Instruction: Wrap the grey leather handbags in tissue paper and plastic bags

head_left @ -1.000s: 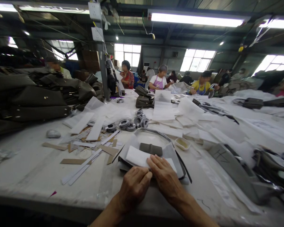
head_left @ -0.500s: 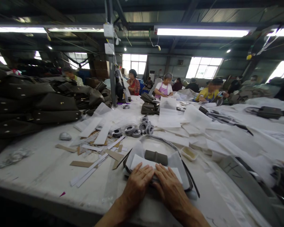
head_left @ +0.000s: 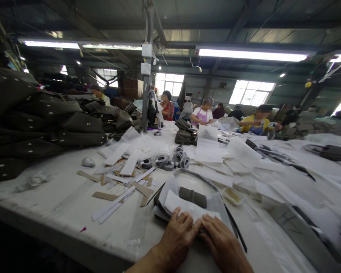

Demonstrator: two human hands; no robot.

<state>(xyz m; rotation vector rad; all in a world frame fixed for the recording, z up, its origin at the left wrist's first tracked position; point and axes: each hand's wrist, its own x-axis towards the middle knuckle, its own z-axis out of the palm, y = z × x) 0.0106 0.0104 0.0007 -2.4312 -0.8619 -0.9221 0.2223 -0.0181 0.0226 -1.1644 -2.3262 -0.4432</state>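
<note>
In front of me on the table lies a grey-brown handbag with a thin, translucent sheet on it and a long strap looped around the far side. A white padding sheet covers its near part, below a dark grip piece. My left hand bends its fingers over the near edge of this padding. Close beside it, my right hand holds the same edge, its fingertips on the white sheet. Both thumbs are partly hidden at the near edge.
Paper and card strips lie to the left, with rolled grey straps behind. A shallow dish and a grey box stand right. Dark bags are piled left. Co-workers sit across the table.
My fingers, stretched flat over the white padding before, are now drawn back and more bent at its near edge. The whole view has shifted, so things appear lower and further right.
</note>
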